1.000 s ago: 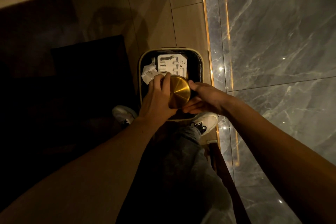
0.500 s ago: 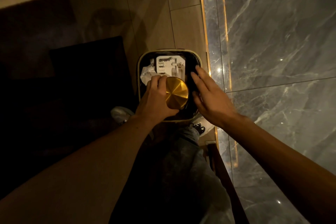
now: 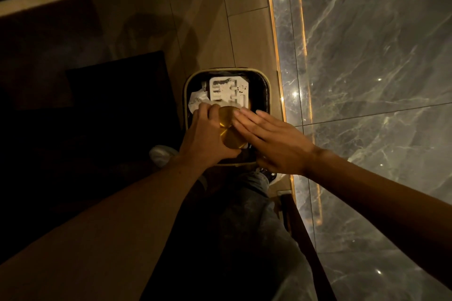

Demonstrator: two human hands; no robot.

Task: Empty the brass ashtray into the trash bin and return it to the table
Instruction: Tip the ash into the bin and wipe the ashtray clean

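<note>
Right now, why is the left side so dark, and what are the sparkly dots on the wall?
In the head view, dim warm light leaves the left floor nearly black; the marble wall mirrors small lamps as bright dots and an orange strip; the right hand is slightly blurred over the brass ashtray, which the left hand holds above the trash bin.

Gold, black and grey in dim amber light

The ashtray (image 3: pixel 228 129) is shiny gold; the bin (image 3: pixel 266 95) beneath it is black with a pale cream rim, holding white litter (image 3: pixel 228 91). Right of the bin, grey marble (image 3: pixel 367 68) shows white veining; left, a black mat (image 3: pixel 117 95) on tan boards.
</note>
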